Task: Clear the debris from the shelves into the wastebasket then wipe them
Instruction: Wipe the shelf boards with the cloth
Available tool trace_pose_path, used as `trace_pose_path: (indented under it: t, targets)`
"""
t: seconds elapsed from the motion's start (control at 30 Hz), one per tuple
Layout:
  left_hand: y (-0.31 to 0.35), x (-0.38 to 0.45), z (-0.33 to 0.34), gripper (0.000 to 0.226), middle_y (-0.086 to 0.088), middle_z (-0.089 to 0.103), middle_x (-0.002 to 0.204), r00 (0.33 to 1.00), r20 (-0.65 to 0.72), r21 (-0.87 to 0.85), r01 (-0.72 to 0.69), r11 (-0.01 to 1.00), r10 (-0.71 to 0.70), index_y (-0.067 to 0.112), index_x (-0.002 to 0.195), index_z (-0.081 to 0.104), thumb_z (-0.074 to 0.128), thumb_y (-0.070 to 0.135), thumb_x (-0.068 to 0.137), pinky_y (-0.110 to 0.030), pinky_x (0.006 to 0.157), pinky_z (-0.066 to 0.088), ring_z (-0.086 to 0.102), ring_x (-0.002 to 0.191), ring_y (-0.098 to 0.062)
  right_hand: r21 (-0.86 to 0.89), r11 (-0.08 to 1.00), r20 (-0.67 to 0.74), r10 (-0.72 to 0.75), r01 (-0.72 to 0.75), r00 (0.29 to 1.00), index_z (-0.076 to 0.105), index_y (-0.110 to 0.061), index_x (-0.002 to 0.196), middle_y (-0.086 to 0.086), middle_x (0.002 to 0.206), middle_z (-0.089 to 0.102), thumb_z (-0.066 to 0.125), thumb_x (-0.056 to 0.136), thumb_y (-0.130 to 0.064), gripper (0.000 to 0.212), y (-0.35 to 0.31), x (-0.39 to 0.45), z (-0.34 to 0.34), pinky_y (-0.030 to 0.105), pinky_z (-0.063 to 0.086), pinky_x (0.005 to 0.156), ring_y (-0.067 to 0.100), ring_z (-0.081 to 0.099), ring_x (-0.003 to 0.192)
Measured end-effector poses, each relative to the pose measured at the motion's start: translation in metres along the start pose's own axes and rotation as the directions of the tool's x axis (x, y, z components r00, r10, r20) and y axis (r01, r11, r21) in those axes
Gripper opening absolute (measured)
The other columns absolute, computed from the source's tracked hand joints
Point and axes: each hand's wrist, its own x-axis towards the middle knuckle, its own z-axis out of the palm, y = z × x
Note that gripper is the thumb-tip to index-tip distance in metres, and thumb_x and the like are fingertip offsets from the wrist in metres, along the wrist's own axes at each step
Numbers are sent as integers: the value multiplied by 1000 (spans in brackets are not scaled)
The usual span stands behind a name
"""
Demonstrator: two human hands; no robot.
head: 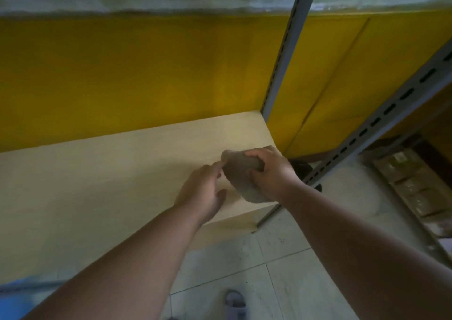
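A pale wooden shelf board (117,172) fills the left and middle of the head view, with a yellow back panel behind it. My right hand (270,172) grips a bunched grey-brown cloth (238,172) over the shelf's right front corner. My left hand (204,190) hovers just left of the cloth, its fingers loosely bent and a fingertip touching the cloth's edge. No debris shows on the visible part of the shelf. No wastebasket can be made out for sure.
Grey slotted metal uprights (291,50) (391,109) frame the shelf's right end. A dark round object (302,166) sits on the floor behind my right hand. Brown boxes (411,187) lie low at the right. White floor tiles (281,266) and a grey slipper (236,302) are below.
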Motion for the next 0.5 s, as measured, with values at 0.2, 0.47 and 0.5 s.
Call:
trace_pose_path:
  t: [0.2, 0.47, 0.5]
  targets:
    - [-54, 4, 17, 63, -7, 8, 165, 998, 32, 516, 25, 856, -49, 36, 153, 21, 40, 55, 96, -44, 120, 10, 7, 151, -29, -345, 939, 16, 10, -4, 1000, 42, -27, 141, 4, 156, 22, 49, 98, -24, 44, 26, 22, 17, 39, 29, 114, 30, 21, 142]
    - [-86, 9, 36, 80, -2, -26, 162, 996, 20, 608, 57, 792, -87, 44, 153, -11, -6, 74, 79, -51, 119, -11, -26, 148, -23, -485, 855, 101, -151, 182, 983, -1, -14, 155, 2, 162, -12, 16, 104, -44, 62, 59, 22, 70, 33, -7, 120, 18, -18, 148]
    - [-87, 8, 36, 79, -2, -23, 163, 997, 2, 607, 58, 793, -74, 44, 153, -9, -5, 74, 80, -51, 120, -10, -24, 149, -23, -534, 830, 70, -143, 158, 987, -1, -11, 155, 4, 162, -11, 17, 104, -42, 62, 61, 16, 72, 34, -9, 120, 20, -18, 148]
